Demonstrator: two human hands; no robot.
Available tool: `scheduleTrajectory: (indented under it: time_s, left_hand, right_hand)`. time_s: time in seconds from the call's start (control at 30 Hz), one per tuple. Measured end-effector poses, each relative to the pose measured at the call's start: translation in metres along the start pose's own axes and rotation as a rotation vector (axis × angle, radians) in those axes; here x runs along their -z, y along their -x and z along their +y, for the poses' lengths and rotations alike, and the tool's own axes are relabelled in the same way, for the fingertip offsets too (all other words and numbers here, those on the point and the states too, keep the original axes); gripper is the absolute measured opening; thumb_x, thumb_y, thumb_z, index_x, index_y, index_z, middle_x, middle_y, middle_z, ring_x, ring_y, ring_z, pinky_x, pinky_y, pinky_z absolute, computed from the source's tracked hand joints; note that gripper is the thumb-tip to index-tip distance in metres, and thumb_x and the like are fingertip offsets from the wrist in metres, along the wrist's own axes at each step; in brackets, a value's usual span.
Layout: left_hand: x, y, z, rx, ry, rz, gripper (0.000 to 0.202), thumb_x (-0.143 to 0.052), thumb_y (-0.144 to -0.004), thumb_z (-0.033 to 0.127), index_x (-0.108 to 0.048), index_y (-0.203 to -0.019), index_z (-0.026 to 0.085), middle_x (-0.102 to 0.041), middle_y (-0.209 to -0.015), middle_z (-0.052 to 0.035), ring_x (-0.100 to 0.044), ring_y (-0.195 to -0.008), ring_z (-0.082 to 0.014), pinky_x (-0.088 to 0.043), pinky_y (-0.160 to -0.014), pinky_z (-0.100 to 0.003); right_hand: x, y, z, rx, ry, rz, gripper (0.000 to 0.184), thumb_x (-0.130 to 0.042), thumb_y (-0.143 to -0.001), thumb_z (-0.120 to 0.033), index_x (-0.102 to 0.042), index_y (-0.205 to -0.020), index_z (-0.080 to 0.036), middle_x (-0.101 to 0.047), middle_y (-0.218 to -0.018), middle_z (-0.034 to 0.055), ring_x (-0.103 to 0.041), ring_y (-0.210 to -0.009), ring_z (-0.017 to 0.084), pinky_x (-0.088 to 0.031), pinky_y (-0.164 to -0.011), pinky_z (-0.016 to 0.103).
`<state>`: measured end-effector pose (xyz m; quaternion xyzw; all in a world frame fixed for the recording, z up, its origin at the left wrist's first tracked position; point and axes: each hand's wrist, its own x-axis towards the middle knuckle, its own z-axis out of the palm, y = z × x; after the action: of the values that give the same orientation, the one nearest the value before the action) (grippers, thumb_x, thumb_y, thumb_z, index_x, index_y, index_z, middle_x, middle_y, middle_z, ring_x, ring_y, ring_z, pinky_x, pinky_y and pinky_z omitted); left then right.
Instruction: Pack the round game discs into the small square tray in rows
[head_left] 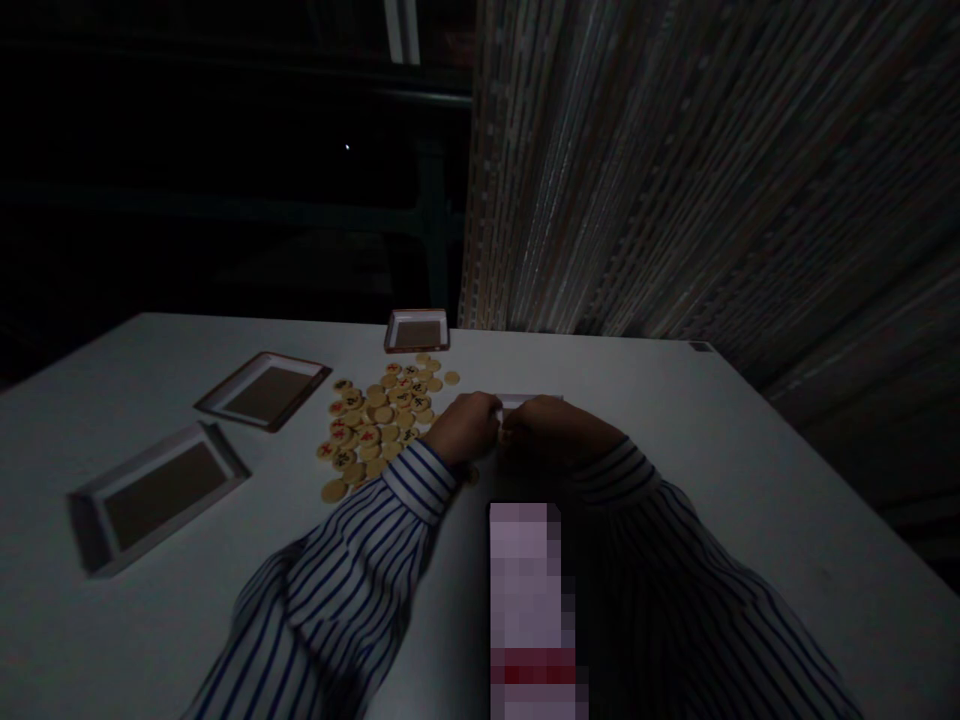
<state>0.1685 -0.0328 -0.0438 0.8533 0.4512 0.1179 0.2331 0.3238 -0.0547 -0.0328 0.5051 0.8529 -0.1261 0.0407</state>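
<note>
A loose heap of round wooden xiangqi pieces [382, 415], some with red and some with black characters, lies spread on the white table. Just right of the heap, my left hand [466, 427] is closed, its fingertips curled toward my other hand. My right hand [559, 428] bends inward with fingers pinched together, close to the left fingertips. Both are at a pale-rimmed tray [532, 399], mostly covered by my hands and the dark. What lies between the fingers is too dim to make out. A single piece [472, 476] shows beneath my left wrist.
Two shallow trays, a brown-edged one [262, 390] and a pale one [159, 497], lie left of the pieces. Another small tray [417, 331] sits at the table's far edge. A pleated curtain [600, 160] hangs behind the table [720, 500]. A small dark rectangle [700, 346] marks the far right corner.
</note>
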Motion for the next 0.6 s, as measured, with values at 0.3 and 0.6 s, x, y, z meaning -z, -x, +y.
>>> scheduleTrajectory:
  time_s: [0.3,0.6]
  left_hand:
    - [-0.0003,-0.0009,-0.0011,-0.005,-0.018,-0.006,0.031,-0.046,-0.077,0.013,-0.067,-0.100,0.015,-0.069,-0.098,-0.0113,-0.062,-0.092,-0.0192,-0.044,-0.079,-0.026]
    - [0.0025,0.0013,0.0027,0.034,-0.006,-0.021,0.030,-0.048,-0.079,0.013,-0.066,-0.102,0.015,-0.068,-0.101,-0.0113,-0.061,-0.095,-0.0190,-0.043,-0.082,-0.026]
  right_hand:
    - [0.0007,0.0020,0.0005,0.000,0.006,0.000,0.023,-0.047,-0.081,-0.022,-0.068,-0.086,-0.014,-0.069,-0.083,0.0100,-0.061,-0.072,0.017,-0.037,-0.060,0.024]
    - [-0.0013,0.0000,0.0021,0.012,0.023,-0.004,0.024,-0.047,-0.082,-0.026,-0.068,-0.087,-0.016,-0.070,-0.085,0.0098,-0.062,-0.073,0.018,-0.037,-0.060,0.024]
